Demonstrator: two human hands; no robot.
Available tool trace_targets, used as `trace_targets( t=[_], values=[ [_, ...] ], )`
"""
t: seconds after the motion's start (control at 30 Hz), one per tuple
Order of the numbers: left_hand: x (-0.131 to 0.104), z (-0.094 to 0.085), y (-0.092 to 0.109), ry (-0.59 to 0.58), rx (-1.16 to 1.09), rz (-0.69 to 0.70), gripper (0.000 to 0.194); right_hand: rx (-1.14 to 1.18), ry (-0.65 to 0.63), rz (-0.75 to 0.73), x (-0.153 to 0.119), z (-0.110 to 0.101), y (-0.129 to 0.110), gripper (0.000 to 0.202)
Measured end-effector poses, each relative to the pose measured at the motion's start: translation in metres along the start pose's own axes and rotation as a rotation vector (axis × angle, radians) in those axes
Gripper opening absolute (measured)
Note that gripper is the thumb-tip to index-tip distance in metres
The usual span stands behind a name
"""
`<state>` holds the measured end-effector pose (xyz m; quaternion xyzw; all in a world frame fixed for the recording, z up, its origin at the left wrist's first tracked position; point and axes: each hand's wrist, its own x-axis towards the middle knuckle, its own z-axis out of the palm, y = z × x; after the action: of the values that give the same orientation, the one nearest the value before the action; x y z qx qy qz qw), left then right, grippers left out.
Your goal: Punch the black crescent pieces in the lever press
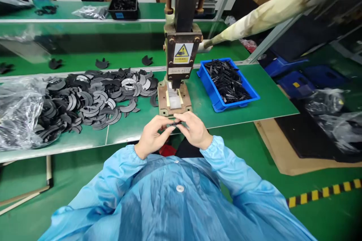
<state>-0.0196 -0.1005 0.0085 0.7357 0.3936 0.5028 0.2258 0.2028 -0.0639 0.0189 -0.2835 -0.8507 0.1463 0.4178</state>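
Note:
Between my two hands, just in front of the bench edge, is a small dark plastic part (pixel 175 123), mostly covered by fingers. My left hand (pixel 155 135) pinches its left end between thumb and fingers. The other end is in the thumb and fingers of my right hand (pixel 195 129). Right beyond the hands stands a hand press (pixel 182 51), its ram over a metal base (pixel 185 99). A heap of curved black plastic parts (pixel 98 98) spreads to the left of the press. To its right, a blue tray (pixel 213 96) holds many thin black pieces (pixel 226 81).
A clear plastic bag (pixel 19 116) lies at the bench's left end. The press's wrapped lever (pixel 263 17) slants up to the right. On the back shelf are a black bin (pixel 123 16) and a bag (pixel 92 12). Cardboard (pixel 285 160) lies on the floor at right.

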Motion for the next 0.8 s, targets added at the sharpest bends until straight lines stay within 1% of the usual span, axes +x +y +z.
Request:
trace_targets(
  t=[0.13,0.2,0.3,0.37,0.47,0.63,0.73,0.8],
  values=[
    [-0.002,0.000,-0.001,-0.019,-0.027,-0.030,0.017,-0.008,-0.018,-0.015,-0.003,0.002,0.003,0.056],
    [-0.005,0.001,-0.002,-0.037,-0.044,-0.086,0.014,-0.023,-0.020,-0.033,-0.004,0.003,0.004,0.057],
    [-0.009,0.005,-0.004,-0.051,-0.135,-0.255,0.013,-0.046,-0.011,-0.060,-0.006,0.003,0.006,0.054],
    [-0.010,0.007,-0.005,-0.042,-0.234,-0.372,0.018,-0.053,0.006,-0.063,-0.006,0.003,0.006,0.048],
    [-0.008,0.008,-0.005,-0.042,-0.377,-0.500,0.028,-0.053,0.011,-0.073,-0.006,0.000,0.008,0.036],
    [-0.002,0.005,-0.003,-0.173,-0.662,-0.712,0.044,-0.024,-0.021,-0.143,-0.001,-0.001,0.010,0.027],
    [0.002,0.006,-0.003,-0.228,-0.802,-0.755,0.047,0.037,-0.015,-0.190,0.004,0.000,0.008,0.028],
    [0.007,0.007,-0.006,-0.271,-0.850,-0.740,0.048,0.053,-0.019,-0.201,0.008,-0.005,0.006,0.033]
  ],
)
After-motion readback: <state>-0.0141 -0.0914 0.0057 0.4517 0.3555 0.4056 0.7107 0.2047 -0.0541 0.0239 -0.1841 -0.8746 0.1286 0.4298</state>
